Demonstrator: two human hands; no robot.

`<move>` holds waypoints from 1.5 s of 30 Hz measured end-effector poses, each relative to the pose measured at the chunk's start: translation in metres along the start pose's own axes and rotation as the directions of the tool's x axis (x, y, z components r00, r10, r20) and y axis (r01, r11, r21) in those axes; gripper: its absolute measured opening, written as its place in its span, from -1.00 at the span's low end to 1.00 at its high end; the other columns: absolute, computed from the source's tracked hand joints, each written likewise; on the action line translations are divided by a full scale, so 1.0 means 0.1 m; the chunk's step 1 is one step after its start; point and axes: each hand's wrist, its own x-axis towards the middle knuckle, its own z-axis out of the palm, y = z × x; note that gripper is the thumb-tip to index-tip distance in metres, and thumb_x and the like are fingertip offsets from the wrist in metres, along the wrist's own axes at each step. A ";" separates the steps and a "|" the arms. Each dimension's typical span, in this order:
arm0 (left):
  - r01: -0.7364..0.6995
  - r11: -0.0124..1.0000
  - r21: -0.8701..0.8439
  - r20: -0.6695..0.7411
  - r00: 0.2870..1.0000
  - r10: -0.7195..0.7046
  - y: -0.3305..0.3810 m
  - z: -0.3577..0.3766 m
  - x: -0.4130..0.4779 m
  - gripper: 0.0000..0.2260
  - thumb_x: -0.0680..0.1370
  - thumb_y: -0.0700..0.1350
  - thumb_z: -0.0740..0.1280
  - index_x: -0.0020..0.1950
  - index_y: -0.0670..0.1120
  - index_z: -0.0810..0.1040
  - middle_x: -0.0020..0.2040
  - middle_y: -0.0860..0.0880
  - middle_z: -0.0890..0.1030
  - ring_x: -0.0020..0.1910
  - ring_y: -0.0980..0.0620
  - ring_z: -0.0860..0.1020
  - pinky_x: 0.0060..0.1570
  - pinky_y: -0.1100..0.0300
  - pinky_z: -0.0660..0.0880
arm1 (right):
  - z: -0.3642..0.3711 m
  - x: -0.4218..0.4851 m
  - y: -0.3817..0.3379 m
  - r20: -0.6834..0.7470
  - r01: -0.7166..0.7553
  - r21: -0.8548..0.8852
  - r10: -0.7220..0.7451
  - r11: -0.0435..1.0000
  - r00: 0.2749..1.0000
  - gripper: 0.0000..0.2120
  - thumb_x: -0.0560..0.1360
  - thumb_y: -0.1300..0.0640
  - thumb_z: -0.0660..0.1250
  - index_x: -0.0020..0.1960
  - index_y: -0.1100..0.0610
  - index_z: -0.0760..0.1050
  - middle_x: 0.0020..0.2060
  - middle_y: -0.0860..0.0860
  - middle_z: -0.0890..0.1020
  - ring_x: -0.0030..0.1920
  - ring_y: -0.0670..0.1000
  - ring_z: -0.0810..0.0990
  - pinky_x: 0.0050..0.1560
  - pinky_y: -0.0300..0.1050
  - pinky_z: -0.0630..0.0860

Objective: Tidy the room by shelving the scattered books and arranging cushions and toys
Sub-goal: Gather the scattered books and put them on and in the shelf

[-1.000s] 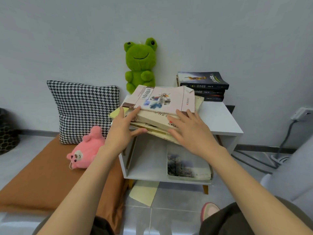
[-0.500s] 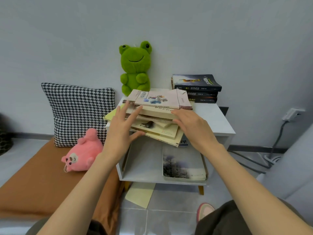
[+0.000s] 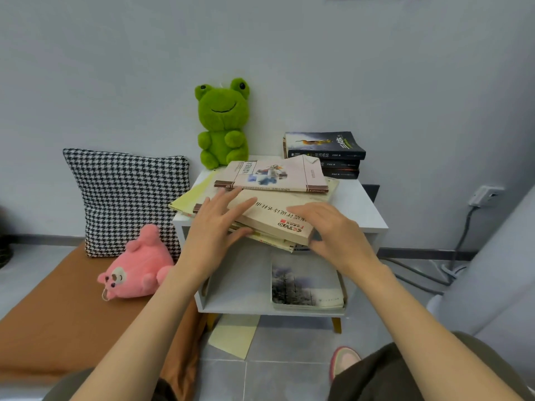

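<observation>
Books (image 3: 269, 215) lay in an untidy pile on the white side table (image 3: 362, 209), at 12 o'clock from me, and the near edge of the pile hung over the table front. In the head view, the long axis of the beige book (image 3: 275, 218) ran from 10 to 4 o'clock. The left hand (image 3: 214, 227) rested with straight fingers on the 9 o'clock end. The right hand (image 3: 333, 230) covered the 4 o'clock corner, equally near. The hands were apart. I could not tell whether the right one clamped the corner, because its own back hid this. What lay lower in the pile was mostly covered.
</observation>
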 end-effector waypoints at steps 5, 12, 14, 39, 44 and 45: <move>0.044 0.998 -0.034 0.033 0.999 -0.043 0.12 0.08 0.04 -0.49 0.47 0.13 0.34 0.41 0.09 0.41 0.38 -0.04 0.45 0.41 -0.20 0.32 0.37 -0.26 0.20 | 0.03 0.06 0.10 0.045 -0.112 0.023 0.111 0.993 0.993 -0.48 0.46 0.31 0.39 0.37 0.00 0.45 0.32 -0.04 0.51 0.38 0.03 0.41 0.16 0.10 0.54; -0.003 0.975 -0.222 -0.239 0.970 -0.051 0.11 -0.11 0.13 -0.70 0.50 -0.29 0.34 0.21 -0.09 0.55 0.20 0.02 0.56 0.34 -0.04 0.39 0.37 -0.01 0.28 | -0.14 0.18 -0.20 -0.309 0.203 -0.038 -0.205 0.978 0.929 -0.74 0.50 0.12 0.32 0.15 0.17 0.60 0.01 0.03 0.68 0.02 0.06 0.66 -0.15 -0.02 0.64; 0.023 0.958 -0.284 -0.270 0.957 -0.103 0.16 -0.14 0.08 -0.72 0.53 -0.31 0.31 0.20 -0.08 0.56 0.19 0.11 0.51 0.35 0.27 0.27 0.38 0.06 0.25 | -0.14 0.16 -0.16 -0.271 0.111 0.031 -0.099 0.993 0.957 -0.69 0.46 0.17 0.37 0.20 0.10 0.58 0.05 -0.01 0.67 0.08 0.05 0.62 -0.13 0.01 0.63; 0.288 0.922 -0.260 -0.287 0.888 -0.359 -0.13 -1.18 -1.01 -0.44 0.45 -0.35 0.37 0.33 0.13 0.36 0.27 0.08 0.48 0.20 0.05 0.49 0.15 0.00 0.50 | -0.22 0.07 -1.61 -0.382 0.388 -0.270 -0.468 0.881 0.797 -0.72 0.39 0.18 0.45 0.10 0.11 0.64 -0.24 -0.03 0.66 -0.38 0.04 0.53 -0.44 -0.12 0.37; 0.240 0.968 -0.067 -0.284 0.926 -0.249 -0.23 -1.30 -1.20 -0.68 0.49 -0.13 0.41 0.18 0.01 0.40 0.07 0.01 0.54 0.04 -0.01 0.50 -0.01 0.09 0.48 | -0.07 0.00 -1.77 -0.309 0.367 -0.143 -0.393 0.919 0.866 -0.72 0.48 0.08 0.39 0.18 0.07 0.60 -0.26 -0.07 0.64 -0.34 0.00 0.53 -0.42 -0.13 0.39; 0.236 0.970 -0.051 -0.269 0.932 -0.241 -0.24 -1.32 -1.24 -0.72 0.50 -0.12 0.39 0.15 0.02 0.38 0.04 -0.01 0.55 0.01 -0.04 0.50 -0.04 0.06 0.48 | -0.02 -0.01 -1.78 -0.294 0.372 -0.133 -0.395 0.919 0.870 -0.71 0.48 0.08 0.40 0.18 0.07 0.59 -0.24 -0.07 0.64 -0.34 0.00 0.52 -0.43 -0.13 0.39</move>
